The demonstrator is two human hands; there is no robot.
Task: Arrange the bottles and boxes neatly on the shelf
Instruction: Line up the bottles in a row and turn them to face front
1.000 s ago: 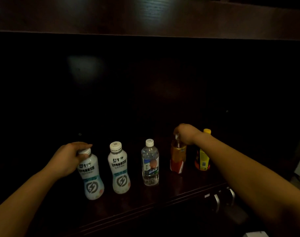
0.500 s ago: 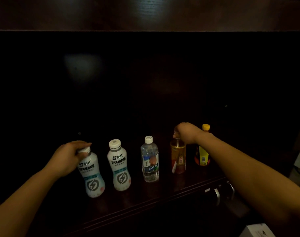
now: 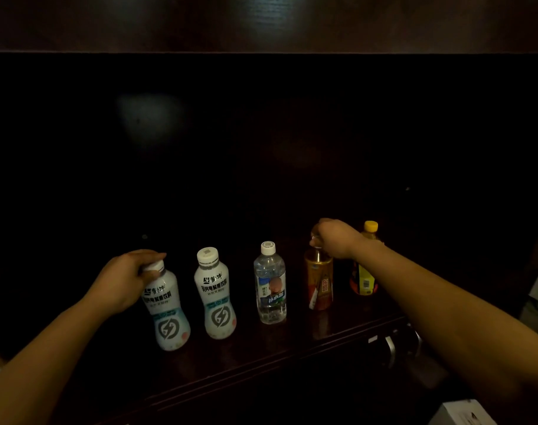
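Several bottles stand in a row on a dark wooden shelf [image 3: 261, 357]. My left hand [image 3: 123, 280] grips the cap of the leftmost white bottle [image 3: 168, 314]. Right of it stand a second white bottle [image 3: 215, 299] and a clear water bottle [image 3: 270, 286], both untouched. My right hand [image 3: 335, 237] is closed over the top of an amber tea bottle [image 3: 319, 283], hiding its cap. A yellow-capped orange bottle [image 3: 365, 271] stands behind my right forearm, partly hidden. No box stands on the shelf.
The shelf recess behind the bottles is dark and deep, with a wooden board [image 3: 261, 23] overhead. Metal drawer handles [image 3: 393, 348] sit under the shelf's right front edge. A white box [image 3: 464, 412] lies at the bottom right corner.
The amber tea bottle has turned slightly under my right hand and stands upright. My left hand keeps its hold on the white bottle. The view has shifted a little.
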